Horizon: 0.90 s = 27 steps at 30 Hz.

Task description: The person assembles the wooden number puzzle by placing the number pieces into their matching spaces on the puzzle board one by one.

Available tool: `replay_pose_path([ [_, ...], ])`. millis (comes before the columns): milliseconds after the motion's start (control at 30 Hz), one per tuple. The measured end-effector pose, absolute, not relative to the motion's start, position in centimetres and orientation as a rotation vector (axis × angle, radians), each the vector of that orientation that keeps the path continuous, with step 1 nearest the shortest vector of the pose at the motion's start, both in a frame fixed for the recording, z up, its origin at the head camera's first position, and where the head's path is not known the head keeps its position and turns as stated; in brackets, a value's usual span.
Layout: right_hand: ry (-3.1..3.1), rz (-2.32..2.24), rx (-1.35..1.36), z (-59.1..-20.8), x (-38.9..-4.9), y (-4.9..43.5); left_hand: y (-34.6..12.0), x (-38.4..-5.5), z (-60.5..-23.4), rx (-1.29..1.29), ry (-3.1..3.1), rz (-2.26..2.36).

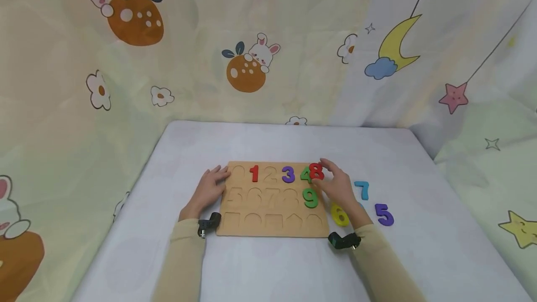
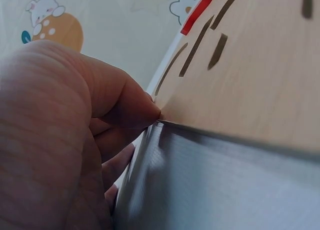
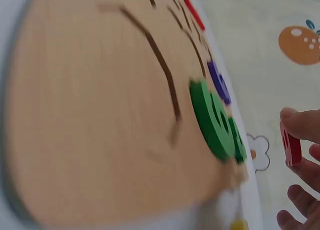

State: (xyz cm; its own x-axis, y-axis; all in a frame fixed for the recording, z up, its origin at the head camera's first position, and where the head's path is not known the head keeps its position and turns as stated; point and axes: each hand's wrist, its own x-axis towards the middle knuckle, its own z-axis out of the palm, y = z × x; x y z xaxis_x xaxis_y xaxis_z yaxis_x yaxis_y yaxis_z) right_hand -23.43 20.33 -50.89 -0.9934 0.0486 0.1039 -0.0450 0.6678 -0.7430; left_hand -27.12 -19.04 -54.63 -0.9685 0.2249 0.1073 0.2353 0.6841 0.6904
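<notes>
Head view, left hand [image 1: 208, 187] relaxed against the wooden board [image 1: 274, 208], right hand [image 1: 339, 188] angled inward, pinching a red 8 [image 1: 316, 171]

The board [image 1: 277, 209] lies on the table [image 1: 268, 269], the left grip [image 1: 208, 189] touching its left edge. Along its far row, left to right, sit 1 [image 1: 254, 173], 3 [image 1: 288, 175] and 4 [image 1: 305, 175]; 9 [image 1: 310, 191] lies before 4. The right grip [image 1: 339, 188] holds 8 [image 1: 316, 171] above the far right corner. Right of the board lie 6 [image 1: 335, 213], 7 [image 1: 364, 191] and 5 [image 1: 381, 212].
</notes>
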Motion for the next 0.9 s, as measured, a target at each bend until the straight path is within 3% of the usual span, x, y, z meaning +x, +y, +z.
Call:
replay_pose_path([
  [400,-2.657,1.409,0.021,-53.2,-21.0,17.3,-18.9,-26.7,-54.6,-0.343,-2.923,-1.206],
  [900,-2.688,1.346,0.096,-54.3,-21.1,16.5,-18.9,-26.8,-54.5,-0.368,-2.896,-1.201],
])
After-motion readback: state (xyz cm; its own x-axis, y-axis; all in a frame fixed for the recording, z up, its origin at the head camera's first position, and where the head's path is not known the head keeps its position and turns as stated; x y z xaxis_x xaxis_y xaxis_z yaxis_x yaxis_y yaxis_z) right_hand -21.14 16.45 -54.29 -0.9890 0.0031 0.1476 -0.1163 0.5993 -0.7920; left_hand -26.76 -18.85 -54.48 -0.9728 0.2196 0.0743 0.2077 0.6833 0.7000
